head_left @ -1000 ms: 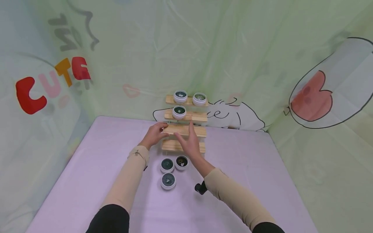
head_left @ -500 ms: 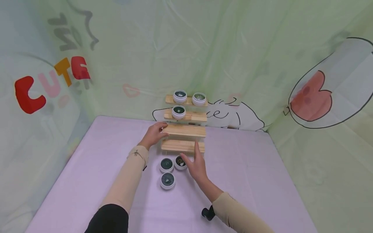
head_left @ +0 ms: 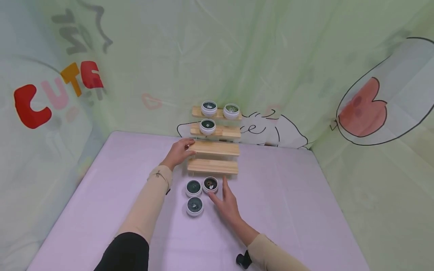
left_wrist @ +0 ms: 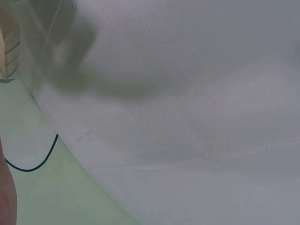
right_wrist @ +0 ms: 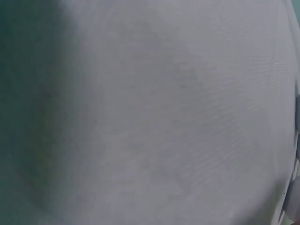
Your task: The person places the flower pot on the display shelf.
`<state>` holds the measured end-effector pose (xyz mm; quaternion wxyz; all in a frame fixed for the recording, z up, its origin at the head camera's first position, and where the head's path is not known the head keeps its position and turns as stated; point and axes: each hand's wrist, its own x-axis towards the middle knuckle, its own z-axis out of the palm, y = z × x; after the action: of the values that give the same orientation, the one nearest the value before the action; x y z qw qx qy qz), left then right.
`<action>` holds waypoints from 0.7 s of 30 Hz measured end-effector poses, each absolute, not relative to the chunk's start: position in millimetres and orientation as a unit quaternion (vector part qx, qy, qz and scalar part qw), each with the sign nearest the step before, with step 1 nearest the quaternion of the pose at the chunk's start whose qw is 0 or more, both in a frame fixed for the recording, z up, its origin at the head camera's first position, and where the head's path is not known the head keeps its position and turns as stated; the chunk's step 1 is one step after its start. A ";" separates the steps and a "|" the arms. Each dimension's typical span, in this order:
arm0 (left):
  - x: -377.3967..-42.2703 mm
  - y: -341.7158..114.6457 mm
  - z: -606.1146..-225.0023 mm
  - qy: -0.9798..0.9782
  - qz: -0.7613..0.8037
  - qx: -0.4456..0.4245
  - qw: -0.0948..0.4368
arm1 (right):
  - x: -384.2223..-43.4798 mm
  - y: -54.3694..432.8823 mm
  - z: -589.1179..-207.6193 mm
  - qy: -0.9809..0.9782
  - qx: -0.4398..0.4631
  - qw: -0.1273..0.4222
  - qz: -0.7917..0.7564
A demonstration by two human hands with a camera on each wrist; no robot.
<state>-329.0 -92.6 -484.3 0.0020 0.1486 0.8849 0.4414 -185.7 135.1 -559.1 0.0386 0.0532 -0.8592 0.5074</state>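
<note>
A stepped wooden display stand (head_left: 217, 165) has several plank shelves, one above another. My left hand (head_left: 178, 153) grips the left end of its second shelf from the bottom, thumb at the front and fingers behind; the plank's end (left_wrist: 10, 51) shows in the left wrist view. Below the stand, my right hand (head_left: 228, 205) is spread, thumb right at a round white jar (head_left: 211, 184) with dark contents and forefinger extended along its right side. Two similar jars, one dark green (head_left: 193, 187) and one grey-blue (head_left: 194, 205), sit just left of it.
Two white jars, a left one (head_left: 209, 107) and a right one (head_left: 231, 110), stand on the top shelf. Another jar (head_left: 207, 126) is on the shelf beneath. A lilac cloth (head_left: 288, 210) covers the table; printed curtains (head_left: 152, 56) enclose it.
My right hand has come down and away from the shelves to the front jars, its thumb now beside the right one. My left hand keeps its place on the stand.
</note>
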 end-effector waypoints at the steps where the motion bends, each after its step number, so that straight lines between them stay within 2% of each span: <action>1: -329.2 -92.5 -484.1 0.886 0.439 0.150 0.001 | -186.7 134.7 -560.6 -0.858 0.053 0.037 0.510; 13: -330.5 -93.1 -483.4 0.887 0.439 0.146 0.001 | -203.6 120.2 -564.6 -0.838 0.038 0.042 0.543; 21: -327.7 -91.3 -482.9 0.887 0.434 0.155 -0.003 | -207.7 113.4 -576.6 -0.852 0.023 0.072 0.518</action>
<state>-327.7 -91.3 -482.9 -0.0034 0.1554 0.8872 0.4344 -207.7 113.4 -576.6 0.0721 0.0231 -0.8522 0.5177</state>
